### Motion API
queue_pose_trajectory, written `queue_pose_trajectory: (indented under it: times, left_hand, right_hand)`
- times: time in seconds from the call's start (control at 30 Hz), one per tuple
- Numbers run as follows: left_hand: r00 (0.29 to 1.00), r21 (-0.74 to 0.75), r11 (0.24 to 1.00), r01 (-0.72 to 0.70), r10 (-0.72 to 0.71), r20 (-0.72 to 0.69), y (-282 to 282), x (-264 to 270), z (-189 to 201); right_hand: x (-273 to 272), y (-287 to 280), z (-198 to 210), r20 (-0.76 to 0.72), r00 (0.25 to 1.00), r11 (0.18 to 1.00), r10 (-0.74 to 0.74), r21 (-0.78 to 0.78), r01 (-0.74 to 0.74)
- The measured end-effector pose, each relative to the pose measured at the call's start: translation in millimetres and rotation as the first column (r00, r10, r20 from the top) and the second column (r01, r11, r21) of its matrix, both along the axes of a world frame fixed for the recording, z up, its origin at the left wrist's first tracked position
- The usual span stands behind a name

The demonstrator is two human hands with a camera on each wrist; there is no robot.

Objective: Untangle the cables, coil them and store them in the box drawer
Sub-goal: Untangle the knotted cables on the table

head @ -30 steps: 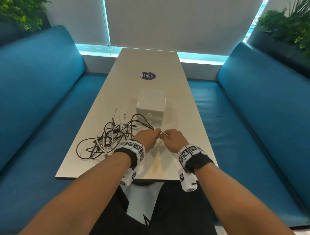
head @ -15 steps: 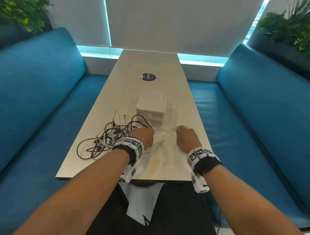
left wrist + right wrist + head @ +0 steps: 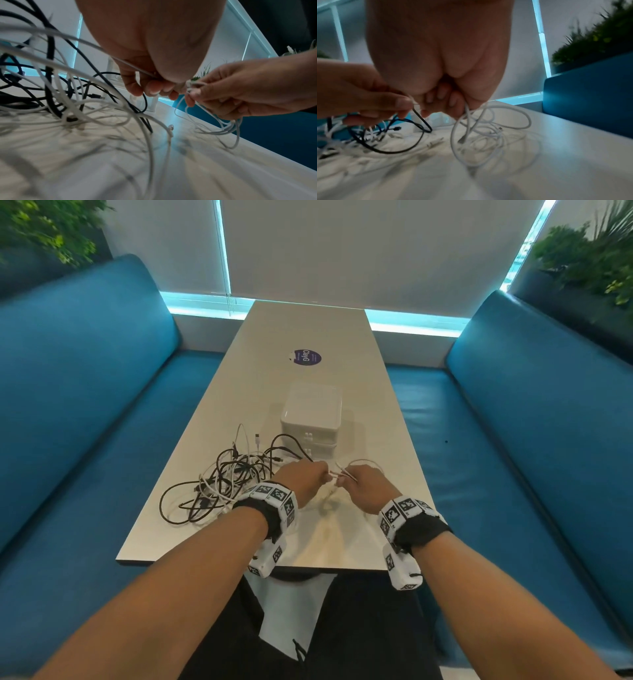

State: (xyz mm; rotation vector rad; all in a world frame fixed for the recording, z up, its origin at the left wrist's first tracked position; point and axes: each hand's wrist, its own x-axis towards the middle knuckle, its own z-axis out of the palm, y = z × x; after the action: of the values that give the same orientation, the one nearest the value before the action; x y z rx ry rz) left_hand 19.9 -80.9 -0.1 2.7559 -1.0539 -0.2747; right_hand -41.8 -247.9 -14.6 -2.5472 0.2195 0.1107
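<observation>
White cable [image 3: 343,475] between both hands' grips

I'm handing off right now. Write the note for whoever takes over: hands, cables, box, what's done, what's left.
Left hand: pinches the white cable close to the right hand.
Right hand: holds loops of the same white cable in its curled fingers, above the table.
Cable tangle: black and white cables mixed on the table, left of the hands.
Drawer box: beyond the hands, drawers closed.
Done: one white cable partly coiled.
Left: finish that coil, untangle and coil the rest, open a drawer, store all.
</observation>
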Motion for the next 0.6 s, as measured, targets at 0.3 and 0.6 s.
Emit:
queue_pose_trajectory:
  times: [0.3,0.6]
  left_hand:
    - [0.999,0.05,0.999,-0.012,0.014,-0.052,14,9,9]
    - [1.0,-0.064,0.998,-0.02,0.02,-0.003,-3,-2,-3]
  right_hand:
    - [0,-9,6,0.147,0.967,0.973,-0.209,-0.072,0.221]
    - [5,28,8,0.003,0.999,0.999,-0.05,0.022,0.05]
